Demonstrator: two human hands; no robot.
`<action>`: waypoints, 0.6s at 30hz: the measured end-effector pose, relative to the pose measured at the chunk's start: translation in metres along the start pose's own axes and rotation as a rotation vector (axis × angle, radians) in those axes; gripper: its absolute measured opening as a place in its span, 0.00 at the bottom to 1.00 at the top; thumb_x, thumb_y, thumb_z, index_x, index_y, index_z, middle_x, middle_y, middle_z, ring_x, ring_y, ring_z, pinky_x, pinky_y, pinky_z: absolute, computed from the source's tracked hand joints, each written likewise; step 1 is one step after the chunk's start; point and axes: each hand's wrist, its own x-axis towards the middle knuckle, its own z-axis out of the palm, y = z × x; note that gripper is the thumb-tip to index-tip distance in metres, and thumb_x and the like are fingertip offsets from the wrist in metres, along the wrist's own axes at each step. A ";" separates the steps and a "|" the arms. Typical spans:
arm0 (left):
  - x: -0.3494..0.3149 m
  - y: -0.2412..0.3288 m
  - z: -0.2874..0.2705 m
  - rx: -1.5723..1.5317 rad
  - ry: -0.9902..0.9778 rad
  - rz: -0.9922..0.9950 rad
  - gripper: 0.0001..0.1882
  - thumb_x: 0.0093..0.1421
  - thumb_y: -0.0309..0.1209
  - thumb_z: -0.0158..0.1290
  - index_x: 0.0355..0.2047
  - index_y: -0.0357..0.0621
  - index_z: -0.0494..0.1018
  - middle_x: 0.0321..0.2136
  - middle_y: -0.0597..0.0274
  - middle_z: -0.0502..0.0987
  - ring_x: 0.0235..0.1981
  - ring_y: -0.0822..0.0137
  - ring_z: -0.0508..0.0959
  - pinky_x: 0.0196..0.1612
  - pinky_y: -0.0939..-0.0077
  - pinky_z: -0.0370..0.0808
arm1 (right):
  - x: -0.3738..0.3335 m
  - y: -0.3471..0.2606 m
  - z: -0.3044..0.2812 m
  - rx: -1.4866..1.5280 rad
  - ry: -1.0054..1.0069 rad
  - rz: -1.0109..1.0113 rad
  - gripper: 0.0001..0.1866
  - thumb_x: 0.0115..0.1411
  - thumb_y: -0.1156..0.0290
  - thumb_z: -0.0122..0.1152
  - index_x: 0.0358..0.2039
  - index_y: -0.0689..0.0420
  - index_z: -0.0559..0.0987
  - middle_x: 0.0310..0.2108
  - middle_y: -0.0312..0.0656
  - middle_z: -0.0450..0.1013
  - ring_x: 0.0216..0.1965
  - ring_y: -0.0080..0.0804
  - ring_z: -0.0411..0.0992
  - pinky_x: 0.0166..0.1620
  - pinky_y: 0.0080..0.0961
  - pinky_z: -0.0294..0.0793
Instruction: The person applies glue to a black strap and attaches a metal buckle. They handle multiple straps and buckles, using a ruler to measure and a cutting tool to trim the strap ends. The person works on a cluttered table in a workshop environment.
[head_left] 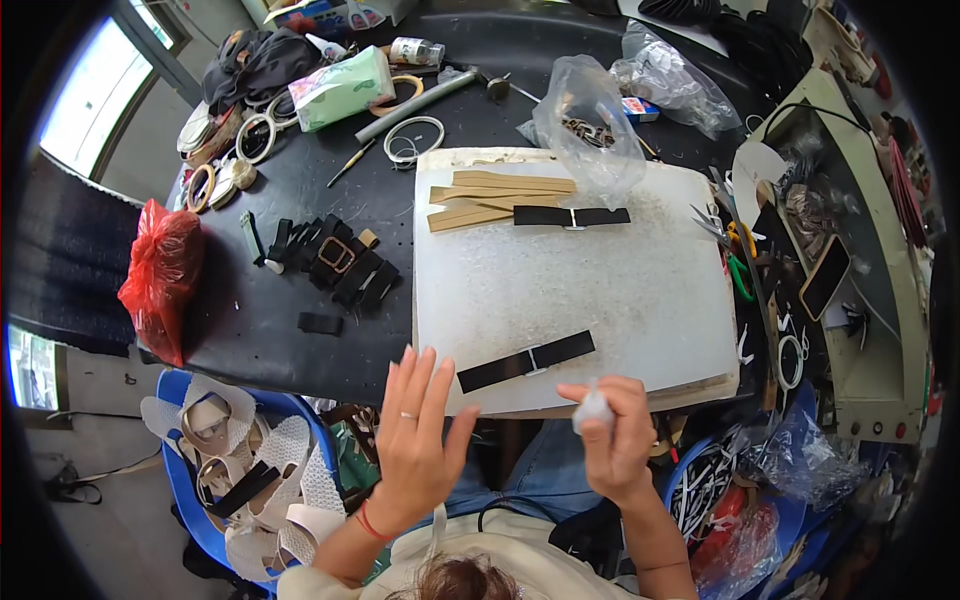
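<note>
My left hand (417, 432) is held up at the near left edge of the white board (650, 300), fingers stretched out and nothing in it. My right hand (622, 440) is closed around a small whitish translucent object (592, 411), perhaps a small bottle; most of it is hidden by the fingers. Between the hands, on the board, lies a black strap (490, 373) with a metal buckle (533, 360) at its middle. Farther back, a second black strap with a buckle (540, 216) rests against several tan strips (470, 205).
Left of the board sits a pile of black straps (340, 262), beside a red plastic bag (165, 270). Scissors (738, 272) and a phone (825, 277) are at the right. Blue bins stand below, one with pale shoe-like parts (290, 455). A clear bag (590, 120) overlaps the board's far edge.
</note>
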 end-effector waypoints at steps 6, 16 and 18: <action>-0.011 0.021 0.013 -0.154 0.028 -0.094 0.28 0.57 0.32 0.60 0.55 0.28 0.67 0.56 0.39 0.69 0.60 0.39 0.66 0.60 0.45 0.62 | 0.019 0.001 0.018 -0.169 -0.160 -0.073 0.14 0.64 0.64 0.56 0.42 0.62 0.73 0.47 0.45 0.75 0.46 0.40 0.72 0.48 0.35 0.63; 0.024 0.007 0.037 -0.645 0.073 -0.005 0.24 0.53 0.17 0.60 0.51 0.31 0.68 0.54 0.41 0.71 0.55 0.42 0.72 0.55 0.60 0.71 | 0.020 0.006 0.021 -0.114 -0.127 -0.016 0.14 0.64 0.65 0.57 0.43 0.62 0.73 0.41 0.44 0.79 0.41 0.38 0.75 0.47 0.34 0.64; 0.032 -0.001 0.037 -0.442 0.182 0.052 0.26 0.51 0.17 0.61 0.51 0.33 0.68 0.53 0.42 0.72 0.56 0.41 0.70 0.57 0.58 0.69 | 0.019 0.005 0.021 -0.086 -0.125 0.023 0.13 0.64 0.65 0.57 0.43 0.62 0.72 0.42 0.44 0.79 0.42 0.38 0.75 0.48 0.33 0.64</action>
